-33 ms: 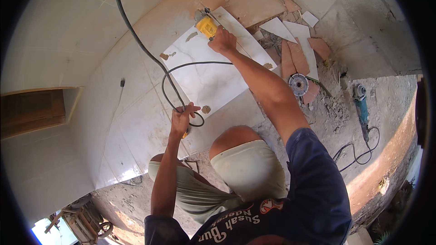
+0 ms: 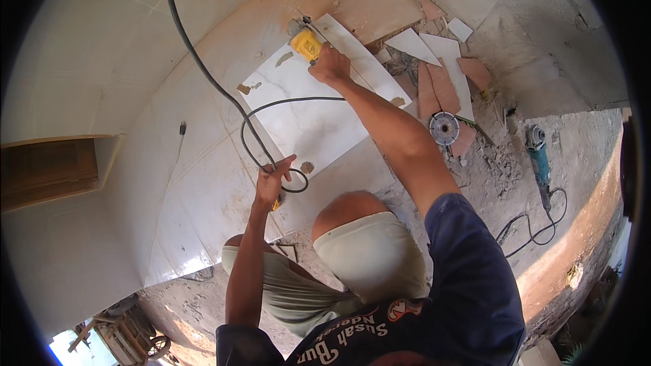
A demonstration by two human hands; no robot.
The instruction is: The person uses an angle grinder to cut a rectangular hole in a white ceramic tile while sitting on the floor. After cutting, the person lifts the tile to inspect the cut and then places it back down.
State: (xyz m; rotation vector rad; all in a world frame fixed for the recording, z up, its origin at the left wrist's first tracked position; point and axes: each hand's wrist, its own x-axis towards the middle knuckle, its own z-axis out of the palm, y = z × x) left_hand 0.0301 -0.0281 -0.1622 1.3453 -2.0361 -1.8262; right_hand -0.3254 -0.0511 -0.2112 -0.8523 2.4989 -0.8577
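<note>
Presumably for steadiness, the right hand (image 2: 331,66) wraps its fingers round the grinder (image 2: 306,45) at the far edge of the tile (image 2: 315,130), while the left hand (image 2: 269,183), fingers partly spread, meets the looping cord (image 2: 312,99), perhaps managing slack, grip unclear.

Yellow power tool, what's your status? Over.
Right hand gripping yellow power tool, far end of white tile. Left hand holding dark cable. Cable crosses over tile.

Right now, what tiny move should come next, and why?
Maybe the left hand should ease the cord aside, because the cord runs to that hand and crosses the tile where the right hand holds the tool.
</note>
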